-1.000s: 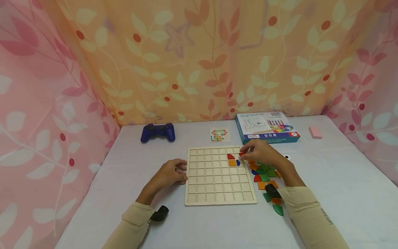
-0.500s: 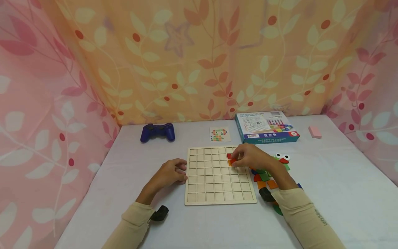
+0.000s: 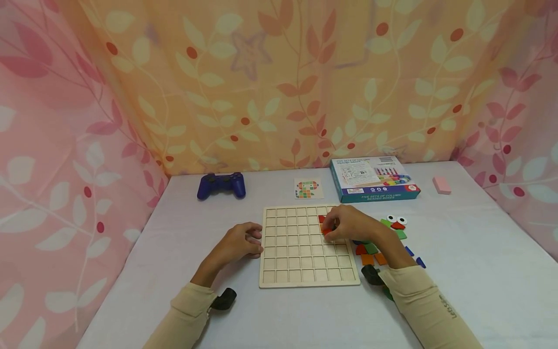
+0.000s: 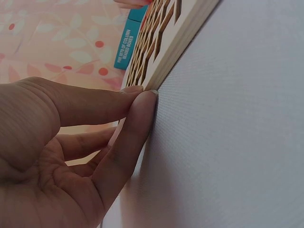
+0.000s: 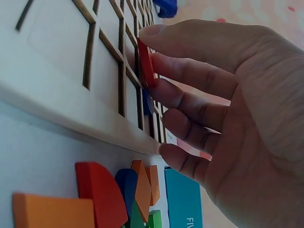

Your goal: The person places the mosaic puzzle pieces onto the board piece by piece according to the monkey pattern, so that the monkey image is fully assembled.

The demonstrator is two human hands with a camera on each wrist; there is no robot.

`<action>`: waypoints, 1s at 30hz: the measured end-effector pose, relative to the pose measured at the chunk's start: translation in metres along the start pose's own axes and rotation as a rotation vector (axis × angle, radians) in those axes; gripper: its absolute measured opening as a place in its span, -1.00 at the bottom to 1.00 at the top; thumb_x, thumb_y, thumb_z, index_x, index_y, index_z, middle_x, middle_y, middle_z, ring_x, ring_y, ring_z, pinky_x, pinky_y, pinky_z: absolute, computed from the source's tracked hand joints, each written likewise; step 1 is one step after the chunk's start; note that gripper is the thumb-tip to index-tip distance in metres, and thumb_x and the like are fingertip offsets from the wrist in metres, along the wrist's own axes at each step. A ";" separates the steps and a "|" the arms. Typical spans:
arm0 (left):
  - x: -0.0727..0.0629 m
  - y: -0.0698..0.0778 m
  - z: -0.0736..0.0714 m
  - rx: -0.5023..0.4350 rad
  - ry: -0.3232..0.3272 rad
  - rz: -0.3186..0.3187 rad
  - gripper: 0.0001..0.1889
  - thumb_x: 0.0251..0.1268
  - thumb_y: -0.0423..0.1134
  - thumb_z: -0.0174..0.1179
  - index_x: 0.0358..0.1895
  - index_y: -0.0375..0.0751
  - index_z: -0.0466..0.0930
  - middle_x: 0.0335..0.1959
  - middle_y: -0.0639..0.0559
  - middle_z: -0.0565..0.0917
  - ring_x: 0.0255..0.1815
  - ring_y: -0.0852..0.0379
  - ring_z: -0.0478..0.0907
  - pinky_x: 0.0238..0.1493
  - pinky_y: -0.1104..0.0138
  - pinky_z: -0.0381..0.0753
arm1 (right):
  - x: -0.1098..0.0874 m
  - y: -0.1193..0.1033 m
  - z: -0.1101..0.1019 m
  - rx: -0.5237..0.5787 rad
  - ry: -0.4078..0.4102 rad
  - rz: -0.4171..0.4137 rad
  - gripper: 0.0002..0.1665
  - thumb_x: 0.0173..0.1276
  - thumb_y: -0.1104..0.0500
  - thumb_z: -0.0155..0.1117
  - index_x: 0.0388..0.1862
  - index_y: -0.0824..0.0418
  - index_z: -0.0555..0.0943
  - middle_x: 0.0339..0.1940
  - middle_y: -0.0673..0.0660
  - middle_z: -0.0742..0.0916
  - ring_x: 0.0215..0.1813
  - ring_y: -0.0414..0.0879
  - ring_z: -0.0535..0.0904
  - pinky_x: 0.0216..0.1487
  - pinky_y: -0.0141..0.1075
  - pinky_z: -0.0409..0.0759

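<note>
A wooden grid board (image 3: 305, 261) lies flat on the table. At its left edge, my left hand (image 3: 237, 242) pinches the rim between thumb and finger, as the left wrist view shows. Over the board's right part, my right hand (image 3: 355, 223) pinches a red tile (image 5: 146, 61), which stands tilted on the grid. Just behind it, another red tile (image 3: 321, 218) sits in a cell. A blue piece (image 5: 147, 102) also rests on the board near my fingertips. The orange tile beside them is mostly covered by my right hand.
Loose coloured tiles (image 3: 367, 259) are scattered right of the board, some under my right forearm. Two eye-like discs (image 3: 396, 219) lie there too. Behind stand a pattern card (image 3: 308, 189), a teal-edged box (image 3: 377, 179), a blue game controller (image 3: 221, 186) and a pink block (image 3: 442, 185).
My right hand has carried the red tile from the board's right edge leftward and slightly toward me over the grid. My left hand has stayed at the board's edge.
</note>
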State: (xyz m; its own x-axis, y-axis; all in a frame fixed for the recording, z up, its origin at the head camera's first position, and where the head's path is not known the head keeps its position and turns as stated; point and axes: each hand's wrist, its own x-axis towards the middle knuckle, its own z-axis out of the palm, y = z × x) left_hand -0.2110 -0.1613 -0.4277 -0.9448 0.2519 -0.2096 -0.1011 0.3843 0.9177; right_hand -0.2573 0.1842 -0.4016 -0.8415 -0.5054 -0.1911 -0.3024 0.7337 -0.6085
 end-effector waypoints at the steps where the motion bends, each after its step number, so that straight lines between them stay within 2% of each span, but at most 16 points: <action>1: 0.000 0.000 0.000 -0.001 -0.001 0.002 -0.38 0.18 -0.63 0.41 0.36 -0.48 0.50 0.09 -0.27 0.63 -0.16 0.09 0.71 -0.16 0.23 0.87 | 0.000 0.000 0.000 -0.002 -0.001 0.001 -0.73 0.25 0.02 0.60 -0.11 0.08 0.82 -0.15 0.02 0.71 -0.03 -0.02 0.53 0.02 -0.18 0.62; 8: -0.001 -0.001 0.000 -0.004 -0.008 0.012 -0.38 0.18 -0.63 0.41 0.36 -0.49 0.50 0.09 -0.28 0.62 -0.15 0.08 0.70 -0.16 0.22 0.87 | -0.001 -0.002 0.001 0.040 -0.015 0.023 -0.76 0.28 0.03 0.60 -0.12 0.07 0.82 -0.21 0.03 0.71 -0.06 -0.02 0.54 -0.05 -0.22 0.62; 17: 0.000 -0.001 0.000 -0.001 -0.003 0.007 -0.38 0.18 -0.64 0.40 0.36 -0.49 0.50 0.09 -0.27 0.63 -0.16 0.09 0.71 -0.16 0.23 0.87 | -0.001 0.000 0.000 0.080 -0.033 0.030 -0.78 0.25 0.25 0.56 -0.12 0.10 0.81 -0.29 0.04 0.70 -0.12 -0.03 0.56 -0.06 -0.23 0.62; 30: 0.001 -0.001 0.002 0.012 0.013 -0.004 -0.38 0.19 -0.63 0.40 0.36 -0.47 0.51 0.09 -0.26 0.63 -0.14 0.08 0.70 -0.17 0.24 0.87 | -0.002 0.001 -0.001 0.039 -0.012 -0.007 -0.82 0.30 0.21 0.57 -0.13 0.12 0.79 -0.33 0.03 0.68 -0.17 -0.04 0.55 -0.09 -0.24 0.61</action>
State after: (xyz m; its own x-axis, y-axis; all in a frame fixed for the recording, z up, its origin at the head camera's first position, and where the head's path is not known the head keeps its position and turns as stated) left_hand -0.2110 -0.1601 -0.4294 -0.9484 0.2385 -0.2089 -0.1015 0.3958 0.9127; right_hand -0.2563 0.1860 -0.4007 -0.8341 -0.5158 -0.1955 -0.2904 0.7120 -0.6393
